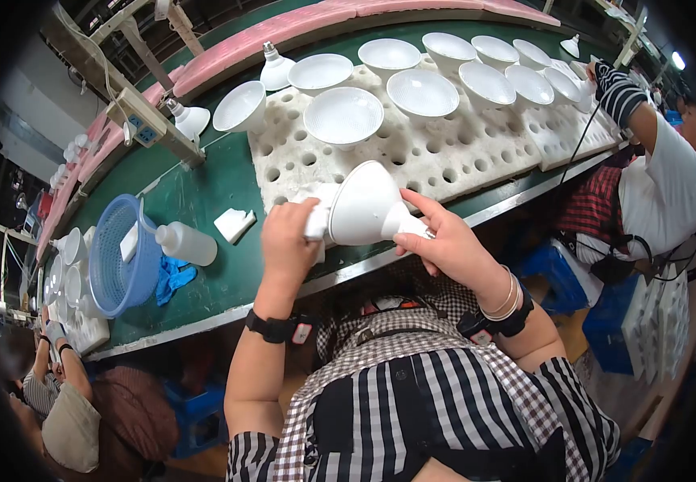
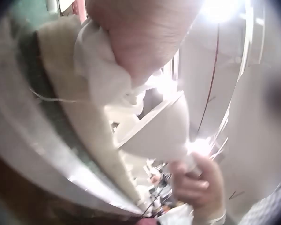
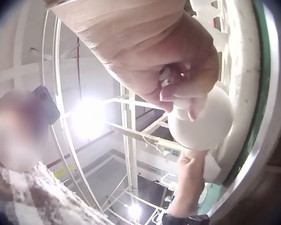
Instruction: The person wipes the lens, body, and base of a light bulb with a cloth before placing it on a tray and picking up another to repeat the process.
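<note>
A white cone-shaped reflector bulb (image 1: 364, 207) is held up over the table's near edge, tilted, its wide face toward the left hand. My right hand (image 1: 454, 247) grips it by the narrow neck, thumb and fingers round the screw-base end. On the other side, my left hand (image 1: 285, 241) holds a bunched white cloth (image 2: 96, 70) close against the bulb's wide face. In the right wrist view the metal base (image 3: 166, 77) shows between the curled right fingers, and the bulb's round body hides part of the left hand.
Behind the hands lies a white foam board (image 1: 468, 149) full of holes, with several bulbs (image 1: 343, 116) standing face up. To the left are a blue basket (image 1: 123, 257), a white squeeze bottle (image 1: 187, 243), a blue glove (image 1: 173, 279) and a foam scrap (image 1: 234, 225). Another person (image 1: 657, 177) sits at right.
</note>
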The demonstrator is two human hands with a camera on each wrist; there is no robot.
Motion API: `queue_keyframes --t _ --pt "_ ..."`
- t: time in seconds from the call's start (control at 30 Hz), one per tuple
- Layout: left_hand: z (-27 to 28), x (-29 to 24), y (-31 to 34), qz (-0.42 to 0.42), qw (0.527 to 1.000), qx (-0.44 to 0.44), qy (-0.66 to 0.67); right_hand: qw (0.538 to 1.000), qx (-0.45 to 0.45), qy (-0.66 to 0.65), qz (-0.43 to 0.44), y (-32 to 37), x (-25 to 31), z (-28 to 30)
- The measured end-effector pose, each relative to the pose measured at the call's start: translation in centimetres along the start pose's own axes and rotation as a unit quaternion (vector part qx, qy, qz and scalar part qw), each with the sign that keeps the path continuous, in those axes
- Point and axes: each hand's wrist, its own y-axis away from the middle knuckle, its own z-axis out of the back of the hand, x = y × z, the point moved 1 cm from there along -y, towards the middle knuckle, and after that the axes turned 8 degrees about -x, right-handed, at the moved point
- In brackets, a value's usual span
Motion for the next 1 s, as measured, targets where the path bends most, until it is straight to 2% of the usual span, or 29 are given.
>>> queue_keyframes --t 0.03,0.07,0.1,0.13,0.2,0.23,0.27,0.33,0.37,0.4,0.47,0.53,0.57,0.63,0.67,0.7,0.73,0.77,0.8,0.83,0.87,0.9,0.93,0.97,1.0 --pt "-1.1 1.5 0.3 0.109 0.974 -0.105 0.171 1.0 0.0 0.0 -0.001 0.1 0.2 0.0" --pt "-2.2 3.0 0.7 0.212 0.896 -0.205 0.332 1.0 -0.009 0.023 0.004 0.1 0.5 -0.1" --pt "1.2 0.7 -0.4 0.215 0.858 -0.247 0.396 0.999 -0.017 0.047 0.01 -0.2 0.8 -0.2" --pt "1.8 0.2 -0.6 0.193 0.802 -0.296 0.482 0.999 -0.015 0.045 0.014 -0.4 0.9 -0.4" --pt "4.3 -3.0 -1.5 0.06 0.867 -0.294 0.399 0.999 -0.032 0.028 0.027 -0.7 1.0 -1.1" --pt "5.9 -5.8 -2.3 -0.044 0.933 -0.251 0.255 0.997 -0.024 0.077 0.018 -0.7 1.7 -1.1" --pt "6.6 -7.8 -3.0 -0.144 0.964 -0.198 0.102 0.997 -0.017 0.079 0.019 -1.0 1.6 -1.1" --pt "4.5 -7.9 -3.4 -0.151 0.965 -0.2 0.076 0.995 0.061 0.055 -0.051 -1.7 1.1 -1.0" --pt "3.4 -7.5 -3.6 -0.167 0.964 -0.201 0.055 0.998 0.056 0.043 -0.002 -1.5 1.2 -1.1" --pt "2.7 -7.0 -3.9 -0.168 0.964 -0.198 0.056 0.998 0.054 0.042 -0.004 -1.6 1.3 -1.1" --pt "1.4 -5.5 -3.9 0.045 0.959 -0.198 0.198 1.0 0.013 0.007 0.004 -1.2 1.4 -1.2" --pt "0.5 -1.9 -4.0 0.213 0.956 -0.115 0.165 1.0 0.012 0.0 -0.019 -1.1 1.5 -0.7" --pt "-0.3 -0.2 -3.5 0.212 0.955 -0.121 0.167 0.999 0.026 -0.008 -0.033 -1.0 1.3 -0.3" --pt "-1.5 2.3 -2.3 0.289 0.935 -0.155 0.137 0.996 0.044 -0.048 -0.064 -0.8 1.2 0.1" --pt "-1.8 2.5 -2.2 0.288 0.936 -0.153 0.136 0.996 0.043 -0.05 -0.065 -0.8 1.3 0.1" --pt "-1.7 2.2 -2.1 0.274 0.894 -0.228 0.272 0.996 0.034 -0.055 -0.063 -0.8 1.3 -0.1" --pt "-1.4 1.8 -2.0 0.254 0.828 -0.3 0.4 0.996 0.027 -0.058 -0.06 -0.8 1.3 -0.2" --pt "-1.3 0.4 -2.1 0.241 0.803 -0.3 0.454 0.996 0.03 -0.058 -0.057 -0.8 1.2 -0.3" --pt "-0.8 -1.5 -2.1 0.218 0.806 -0.271 0.479 0.997 0.026 -0.052 -0.057 -0.9 0.9 -0.3" --pt "-1.2 -3.1 -2.0 0.114 0.89 -0.298 0.326 0.997 0.029 -0.046 -0.053 -0.9 0.8 -0.4" --pt "-0.7 -5.2 -3.0 -0.057 0.9 -0.32 0.291 0.998 0.01 -0.014 -0.054 -0.4 1.6 -0.7" --pt "-0.3 -6.7 -3.3 -0.092 0.936 -0.238 0.241 0.997 0.029 -0.019 -0.074 -0.7 0.6 -0.4" --pt "-0.3 -7.3 -3.7 -0.075 0.952 -0.203 0.219 0.997 0.015 -0.009 -0.08 -0.5 0.4 -0.2" --pt "-2.6 -6.8 -3.9 -0.069 0.941 -0.238 0.229 0.996 -0.009 -0.033 -0.086 -0.8 -0.3 -0.3" --pt "-2.8 -6.6 -4.7 -0.049 0.944 -0.217 0.245 0.996 -0.006 -0.058 -0.067 -1.1 -0.6 -0.3"
